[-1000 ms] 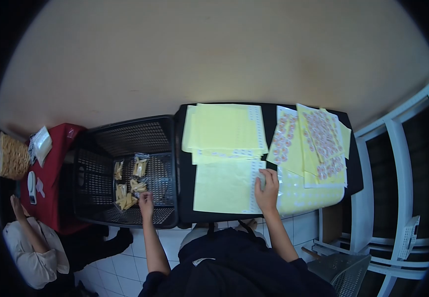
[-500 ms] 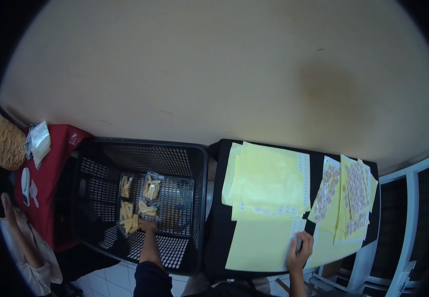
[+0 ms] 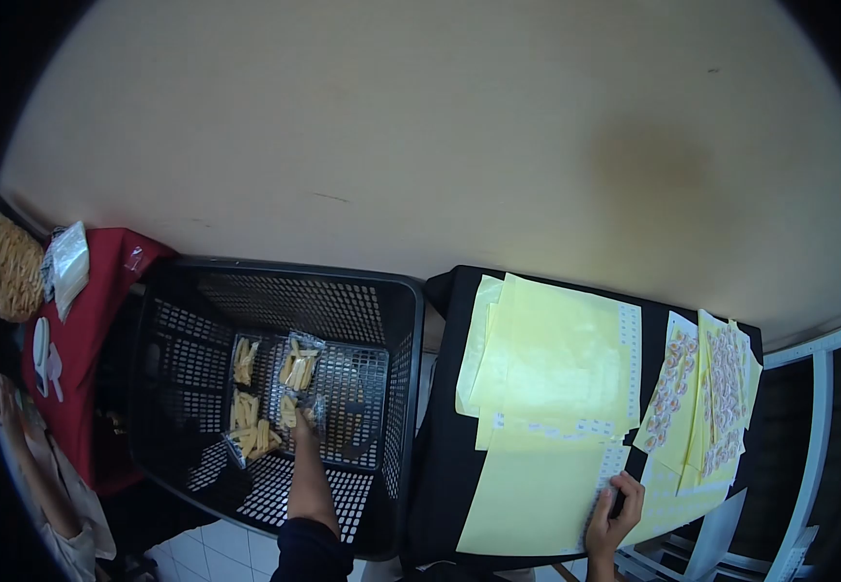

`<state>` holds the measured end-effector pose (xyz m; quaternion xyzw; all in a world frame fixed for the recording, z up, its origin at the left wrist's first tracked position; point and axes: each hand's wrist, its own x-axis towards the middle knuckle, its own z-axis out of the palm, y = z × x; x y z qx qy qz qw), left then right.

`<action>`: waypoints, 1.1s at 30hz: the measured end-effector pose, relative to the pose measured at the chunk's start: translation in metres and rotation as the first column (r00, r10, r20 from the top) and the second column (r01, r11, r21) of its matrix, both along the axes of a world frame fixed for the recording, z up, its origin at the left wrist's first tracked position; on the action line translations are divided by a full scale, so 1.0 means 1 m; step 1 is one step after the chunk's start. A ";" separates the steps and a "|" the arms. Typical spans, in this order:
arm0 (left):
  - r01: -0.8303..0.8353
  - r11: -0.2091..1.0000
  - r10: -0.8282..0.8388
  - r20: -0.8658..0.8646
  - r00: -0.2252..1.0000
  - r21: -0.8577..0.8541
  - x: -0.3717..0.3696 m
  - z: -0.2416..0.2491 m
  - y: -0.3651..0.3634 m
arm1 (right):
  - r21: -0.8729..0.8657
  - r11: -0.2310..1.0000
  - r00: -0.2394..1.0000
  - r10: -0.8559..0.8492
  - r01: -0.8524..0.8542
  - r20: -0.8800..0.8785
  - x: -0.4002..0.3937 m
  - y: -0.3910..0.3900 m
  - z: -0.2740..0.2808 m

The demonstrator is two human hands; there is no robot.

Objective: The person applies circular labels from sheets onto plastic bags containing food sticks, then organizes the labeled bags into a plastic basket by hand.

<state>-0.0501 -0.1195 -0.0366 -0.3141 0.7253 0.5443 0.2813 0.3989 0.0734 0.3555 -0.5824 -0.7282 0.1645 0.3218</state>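
Down in the black basket (image 3: pixel 304 270), my left hand (image 3: pixel 306 423) touches a clear packet of pale sticks (image 3: pixel 289 411); its fingers are mostly hidden. Beside it on the basket floor lie other packets, one at the upper middle (image 3: pixel 299 365) and several at the left (image 3: pixel 246 411). My right hand (image 3: pixel 618 512) rests at the edge of a yellow sheet (image 3: pixel 537 495), its fingers curled round a small dark object (image 3: pixel 618 502).
Sticker sheets (image 3: pixel 721 388) lie at the right of the black-covered table (image 3: pixel 435 446). On the red cloth (image 3: pixel 86 378) are a white device (image 3: pixel 41 341) and plastic bags (image 3: pixel 71 267). Another person's arm (image 3: pixel 37 466) is at the far left.
My left hand has moved up and slightly right in the basket, onto the packet. My right hand still holds the dark object. The view has shifted slightly.
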 end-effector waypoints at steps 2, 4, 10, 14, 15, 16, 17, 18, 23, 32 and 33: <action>-0.247 0.908 0.274 -0.034 0.961 0.339 0.020 0.066 0.027 | 0.003 1.000 1.000 -0.001 0.001 -0.016 0.003 -0.002 0.000; -0.267 0.883 0.355 -0.178 0.918 0.386 0.032 0.119 0.055 | 0.027 1.000 0.998 -0.011 0.013 -0.059 0.003 0.001 -0.001; -0.030 0.789 0.246 -0.271 0.931 0.613 0.090 0.304 0.107 | 0.206 0.978 0.986 0.020 0.015 -0.168 -0.008 0.008 0.013; 0.023 0.595 0.139 -0.131 0.982 0.803 0.160 0.383 0.116 | 0.101 0.925 0.859 0.377 -0.366 -0.346 -0.059 0.000 0.053; 0.015 0.521 0.133 -0.099 0.986 0.853 0.182 0.405 0.122 | -0.015 0.877 0.779 0.419 -0.481 -0.467 -0.074 -0.005 0.060; -0.001 0.506 0.129 -0.074 0.989 0.863 0.201 0.415 0.126 | -0.077 0.800 0.708 0.477 -0.595 -0.521 -0.086 -0.009 0.067; -0.013 0.483 0.126 -0.055 0.990 0.875 0.218 0.426 0.130 | -0.099 0.745 0.657 0.507 -0.659 -0.557 -0.095 -0.016 0.077; -0.023 0.492 0.093 -0.026 0.995 0.871 0.234 0.438 0.132 | -0.083 0.719 0.635 0.547 -0.690 -0.546 -0.100 -0.021 0.083; 0.121 0.338 -0.335 0.000 0.942 0.933 0.280 0.483 0.125 | 0.020 0.816 0.573 0.423 -0.578 -0.703 -0.078 -0.006 0.081; 0.879 0.455 -0.242 -0.930 0.276 0.142 0.291 0.528 0.140 | 0.038 0.820 0.551 0.417 -0.571 -0.723 -0.031 0.032 0.125; 0.904 0.356 -0.275 -0.898 0.344 0.237 0.294 0.529 0.148 | 0.072 0.811 0.592 0.480 -0.580 -0.647 -0.029 0.030 0.127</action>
